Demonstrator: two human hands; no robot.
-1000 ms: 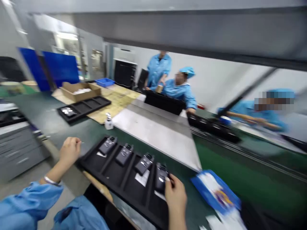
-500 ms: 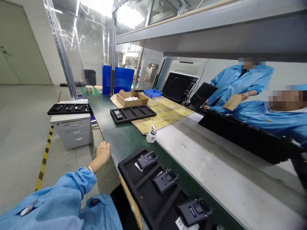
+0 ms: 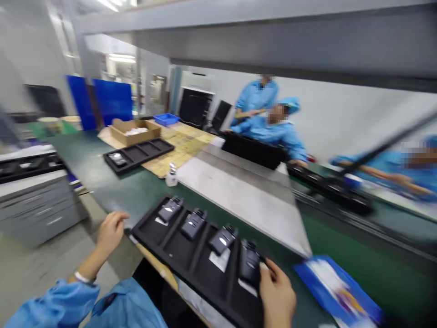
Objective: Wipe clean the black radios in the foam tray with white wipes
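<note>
A long black tray point(image 3: 160, 239) lies at the bench's near edge, with several small black devices standing in its compartments. My right hand point(image 3: 276, 296) rests at the tray's right end, fingers on the rightmost device point(image 3: 250, 268). My left hand point(image 3: 109, 230) hovers just left of the tray's left end, fingers loosely curled and holding nothing I can make out. The picture is blurred by motion.
A blue packet point(image 3: 337, 291) lies on the green mat right of my hand. Farther back are a second black tray point(image 3: 141, 152), a cardboard box point(image 3: 134, 132), a small white bottle point(image 3: 171, 175) and a grey cabinet point(image 3: 37, 205) to the left. Other people in blue coats work across the bench.
The view swung back to the right from half a second ago. My right hand is in view again on the rightmost device. My left hand sits nearer the tray's left end.
</note>
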